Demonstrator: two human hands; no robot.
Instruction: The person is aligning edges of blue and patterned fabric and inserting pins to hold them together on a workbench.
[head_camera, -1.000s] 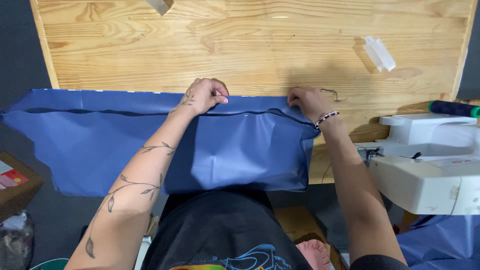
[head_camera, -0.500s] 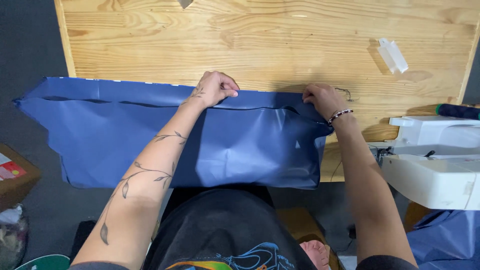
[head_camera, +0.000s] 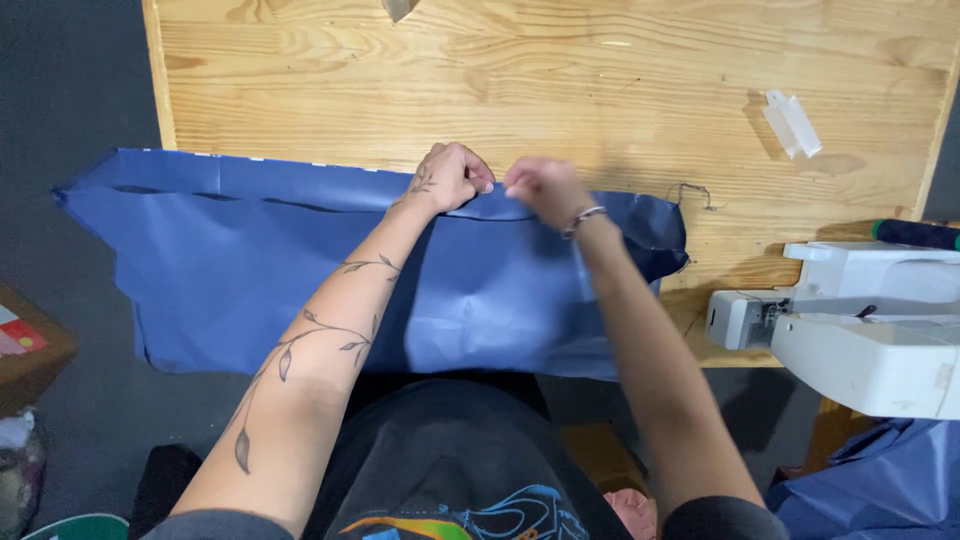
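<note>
1. Left hand (head_camera: 452, 176) was curled tight, pinching the top edge of the blue fabric (head_camera: 300, 270); knuckles up, tattooed forearm lying across the cloth.
2. Right hand (head_camera: 545, 190) was also closed narrow on that same top edge, just beside the left, nearly touching; a bead bracelet (head_camera: 583, 217) sat on the wrist.
3. Blue fabric lay flat across the near edge of the wooden table (head_camera: 560, 90), its left part hanging past the table side and its lower part draping off toward my lap.
4. A loose thread (head_camera: 695, 192) trailed at the fabric's right corner. A small clear plastic piece (head_camera: 792, 124) lay well apart on the bare wood. A white sewing machine (head_camera: 860, 320) stood to the right, more blue cloth (head_camera: 880, 490) below it.
5. Progress, my guess: cloth spread and top edge lined up, both hands working one spot mid-edge; nothing under the machine yet, so any stitching looked undone.
6. Versus a second ago: the right hand had moved in from the right corner to meet the left; the left stayed roughly put. The view had shifted rightward too.
</note>
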